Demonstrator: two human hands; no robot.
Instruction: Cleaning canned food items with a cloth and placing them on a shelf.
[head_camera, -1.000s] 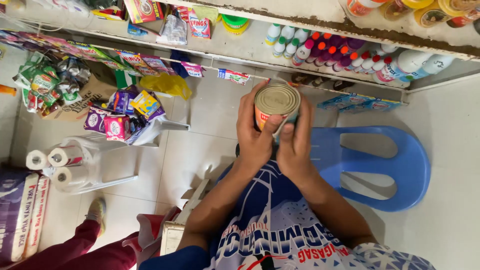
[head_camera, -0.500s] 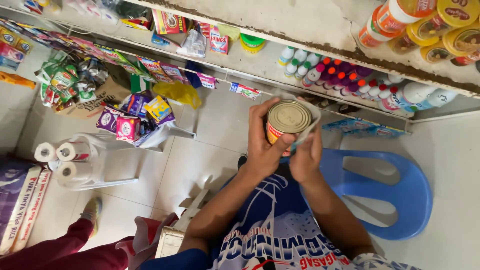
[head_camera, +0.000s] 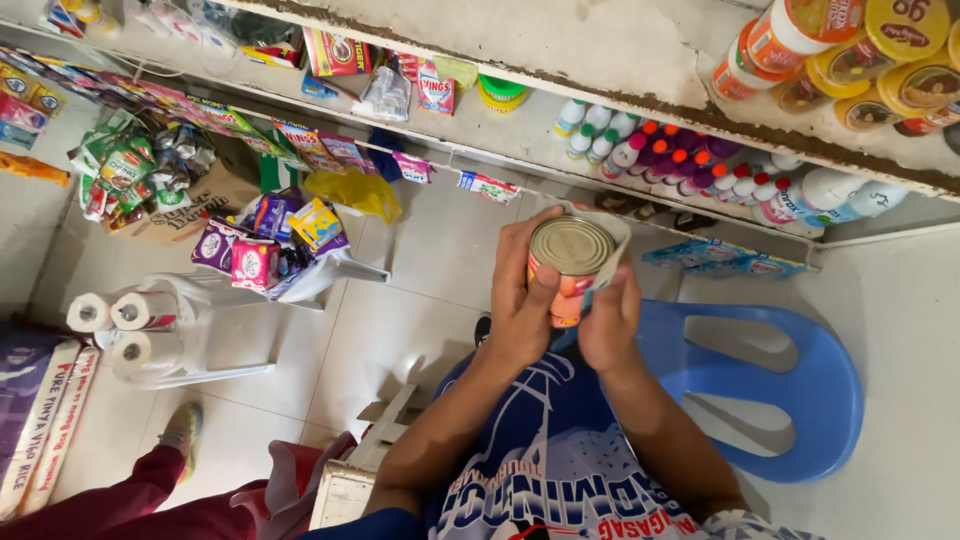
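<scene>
A tin can (head_camera: 570, 262) with a bare metal end and a red-orange label is held up in front of the person's chest, its end turned toward the camera. The left hand (head_camera: 522, 300) wraps around the can's side, fingers curled and thumb pressed on the label, which keeps it steady. The right hand (head_camera: 610, 318) closes on the other side, where a pale cloth or paper (head_camera: 610, 250) lies between its fingers and the can's wall, seemingly for wiping; whether it is cloth or paper I cannot tell.

Just beneath the hands stands a blue plastic chair (head_camera: 800, 400) on the white tiled floor (head_camera: 400, 330). Beyond it, a low shelf (head_camera: 480, 130) carries white bottles with coloured caps (head_camera: 690, 160), and yellow-lidded jars (head_camera: 880, 70) sit above. To the left, paper rolls (head_camera: 120, 325) rest on a white plastic rack (head_camera: 220, 320) beside packets of snacks (head_camera: 280, 240). Another person's dark red trouser leg (head_camera: 110, 500) shows at the lower left.
</scene>
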